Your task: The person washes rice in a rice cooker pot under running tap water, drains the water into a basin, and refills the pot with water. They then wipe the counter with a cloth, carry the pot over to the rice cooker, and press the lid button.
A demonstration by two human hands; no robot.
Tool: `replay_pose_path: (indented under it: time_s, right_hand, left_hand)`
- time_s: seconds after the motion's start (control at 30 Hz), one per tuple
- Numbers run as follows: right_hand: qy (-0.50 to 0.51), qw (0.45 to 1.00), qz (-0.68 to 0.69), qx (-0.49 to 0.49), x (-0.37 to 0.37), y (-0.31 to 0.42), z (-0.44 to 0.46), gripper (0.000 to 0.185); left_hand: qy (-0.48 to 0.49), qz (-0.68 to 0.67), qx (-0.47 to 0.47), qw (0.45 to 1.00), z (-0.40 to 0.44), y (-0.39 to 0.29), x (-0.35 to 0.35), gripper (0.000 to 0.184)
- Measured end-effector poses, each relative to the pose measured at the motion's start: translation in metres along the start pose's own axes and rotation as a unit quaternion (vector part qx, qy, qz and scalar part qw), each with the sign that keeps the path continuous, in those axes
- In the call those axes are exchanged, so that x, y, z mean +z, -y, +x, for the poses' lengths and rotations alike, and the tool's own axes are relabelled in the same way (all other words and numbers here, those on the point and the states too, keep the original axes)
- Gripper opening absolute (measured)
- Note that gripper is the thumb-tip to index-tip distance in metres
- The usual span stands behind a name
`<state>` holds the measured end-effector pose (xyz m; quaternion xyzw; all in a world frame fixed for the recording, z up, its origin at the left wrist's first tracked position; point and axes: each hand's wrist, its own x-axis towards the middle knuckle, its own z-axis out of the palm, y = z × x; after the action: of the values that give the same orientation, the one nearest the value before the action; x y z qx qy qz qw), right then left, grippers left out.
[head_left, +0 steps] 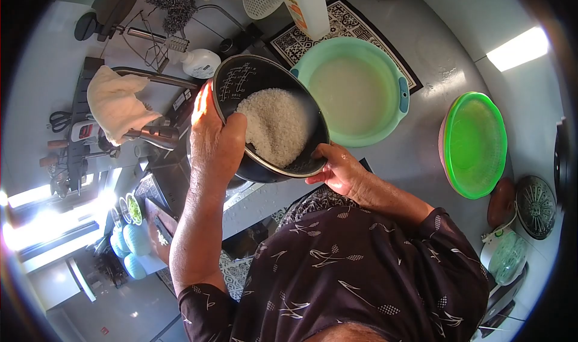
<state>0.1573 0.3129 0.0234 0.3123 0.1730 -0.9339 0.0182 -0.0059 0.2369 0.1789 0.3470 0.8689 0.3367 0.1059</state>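
Note:
A dark cooking pot (232, 77) with measuring marks on its inner wall is tilted, and wet white rice (277, 125) lies heaped inside. My left hand (220, 140) grips its left rim, thumb over the edge. On the lower right rim, my right hand (340, 167) holds the pot with its thumb on top and fingers below. Just behind and right of the pot, a pale green basin (391, 122) holds cloudy whitish liquid.
The basin stands partly on a black-and-white patterned mat (343, 17). A white bottle (307, 8) is behind it. Bright green basket (475, 143) at right. A cloth (117, 104) hangs over the tap at left. Further left, a cutting board (161, 218) and bowls.

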Motion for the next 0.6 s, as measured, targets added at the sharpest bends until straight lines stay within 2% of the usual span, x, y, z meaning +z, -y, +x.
replay_pose_path:
  time_s: [0.23,0.4,0.6]
  right_hand:
    - [0.010,1.000,-0.003,0.003,0.0017,0.0017,-0.0009,0.030]
    - [0.003,1.000,0.007,0.002,0.0001,0.0001,0.0001,0.027]
    - [-0.006,1.000,-0.004,0.001,0.0012,0.0004,0.0001,0.023]
  left_hand:
    - [0.000,0.012,-0.017,1.000,0.0000,-0.0013,0.0013,0.047]
    - [0.003,0.011,0.019,1.000,0.0023,0.0007,0.0018,0.047]
    - [-0.001,0.016,0.017,1.000,0.0029,-0.0016,0.0020,0.045]
